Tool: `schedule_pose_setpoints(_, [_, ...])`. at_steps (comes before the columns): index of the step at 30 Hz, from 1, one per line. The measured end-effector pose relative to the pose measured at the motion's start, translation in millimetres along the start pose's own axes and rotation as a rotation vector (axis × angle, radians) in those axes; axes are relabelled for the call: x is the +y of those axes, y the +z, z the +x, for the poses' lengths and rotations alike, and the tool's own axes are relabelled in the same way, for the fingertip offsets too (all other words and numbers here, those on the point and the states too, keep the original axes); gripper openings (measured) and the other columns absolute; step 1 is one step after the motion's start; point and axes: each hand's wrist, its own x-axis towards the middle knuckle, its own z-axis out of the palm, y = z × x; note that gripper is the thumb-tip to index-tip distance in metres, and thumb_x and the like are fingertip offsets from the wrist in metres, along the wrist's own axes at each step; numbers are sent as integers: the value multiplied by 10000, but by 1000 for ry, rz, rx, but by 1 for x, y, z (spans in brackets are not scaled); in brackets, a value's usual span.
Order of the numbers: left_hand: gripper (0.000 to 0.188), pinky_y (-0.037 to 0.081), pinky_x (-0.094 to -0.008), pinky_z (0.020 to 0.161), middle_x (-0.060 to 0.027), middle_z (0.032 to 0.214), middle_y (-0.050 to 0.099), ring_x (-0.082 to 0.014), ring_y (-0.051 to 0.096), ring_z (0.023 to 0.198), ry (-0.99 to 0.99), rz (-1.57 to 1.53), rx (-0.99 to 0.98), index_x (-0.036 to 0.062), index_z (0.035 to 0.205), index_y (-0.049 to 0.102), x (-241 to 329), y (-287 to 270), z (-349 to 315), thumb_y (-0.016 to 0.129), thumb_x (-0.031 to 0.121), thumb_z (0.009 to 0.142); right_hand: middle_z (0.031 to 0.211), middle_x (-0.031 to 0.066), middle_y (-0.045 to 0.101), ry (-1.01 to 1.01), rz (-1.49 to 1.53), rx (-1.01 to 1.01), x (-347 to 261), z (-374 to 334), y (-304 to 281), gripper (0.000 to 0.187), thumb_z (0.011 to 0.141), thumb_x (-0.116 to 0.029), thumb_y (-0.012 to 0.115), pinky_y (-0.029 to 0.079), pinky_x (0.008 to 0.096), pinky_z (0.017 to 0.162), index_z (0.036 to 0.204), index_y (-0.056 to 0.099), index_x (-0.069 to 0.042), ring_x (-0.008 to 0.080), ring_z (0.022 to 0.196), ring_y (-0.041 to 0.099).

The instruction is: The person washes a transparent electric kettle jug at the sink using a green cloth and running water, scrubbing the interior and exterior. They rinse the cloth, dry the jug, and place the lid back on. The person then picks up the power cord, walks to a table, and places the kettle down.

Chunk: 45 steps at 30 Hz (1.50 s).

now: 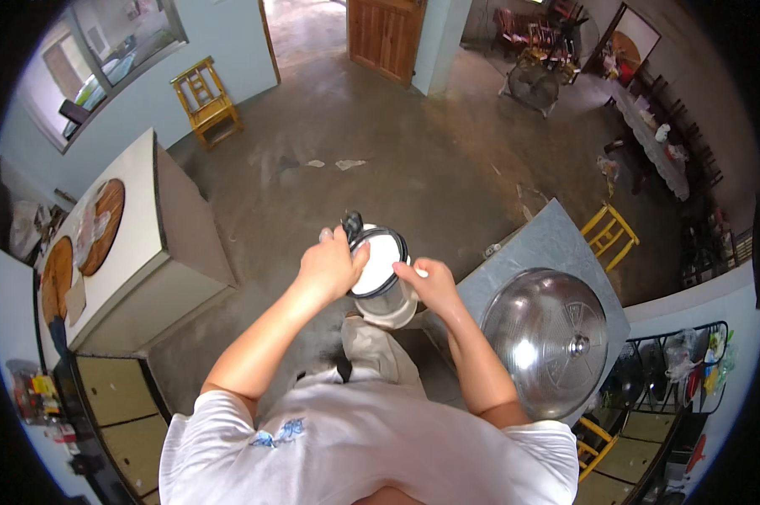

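Note:
In front of my body I hold a round appliance, perhaps a blender, with a white disc-shaped face point(378, 263) turned up. A black cord point(406, 244) runs round the rim of the disc, and its dark plug end point(352, 223) sticks out at the far left. Below it shows a pale, partly see-through cylinder point(390, 308). My left hand point(329, 268) is closed round the left side, thumb on the rim beside the cord. On the right side my right hand point(430, 284) is closed, its thumb at the rim. Its other fingers are partly hidden.
To my right a grey-topped table point(514, 252) carries a large shiny metal lid point(548, 341). On my left stands a white counter point(136, 215) with round wooden boards point(105, 227). A yellow chair point(205, 101) is by the far wall; another yellow chair point(609, 236) stands behind the table.

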Motion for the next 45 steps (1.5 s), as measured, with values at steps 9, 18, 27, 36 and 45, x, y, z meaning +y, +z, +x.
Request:
schedule_pose_setpoints(9, [589, 481, -483, 808, -311, 1086, 534, -455, 586, 922, 154, -16, -55, -72, 1127, 472, 44, -46, 308, 474, 473, 905, 551, 68, 503, 65, 40, 198, -50, 263, -79, 493, 732, -422, 750, 401, 321, 531, 606, 538, 5, 122, 550, 449])
schedule_pose_setpoints(18, [585, 527, -426, 614, -236, 1041, 554, -380, 643, 760, 691, 10, -150, -47, 1099, 502, 195, 2, 596, 526, 494, 878, 554, 56, 537, 262, 153, 638, -31, 430, -222, 484, 774, -441, 710, 396, 294, 535, 638, 572, 2, 97, 567, 473])
schedule_pose_setpoints(27, [649, 515, -459, 742, -305, 1090, 524, -424, 619, 869, 963, -2, -503, -89, 1140, 473, 428, 94, 782, 465, 515, 903, 651, 79, 606, 552, 196, 958, 32, 537, -420, 506, 728, -486, 724, 437, 297, 592, 714, 618, 8, 128, 624, 532])
schedule_pose_setpoints(36, [653, 541, -446, 695, -297, 1049, 559, -420, 639, 839, 1021, 114, -585, -103, 1121, 481, 638, 192, 955, 434, 515, 912, 647, 201, 618, 741, 116, 949, 100, 670, -644, 709, 671, -626, 665, 475, 358, 621, 734, 632, 80, 243, 633, 620])
schedule_pose_setpoints(45, [616, 528, -451, 683, -288, 1012, 581, -408, 642, 805, 1321, 154, -645, -83, 1064, 515, 919, 301, 1068, 464, 510, 901, 639, 69, 579, 746, 286, 1253, 192, 746, -872, 552, 756, -501, 673, 432, 304, 596, 745, 634, 49, 134, 644, 520])
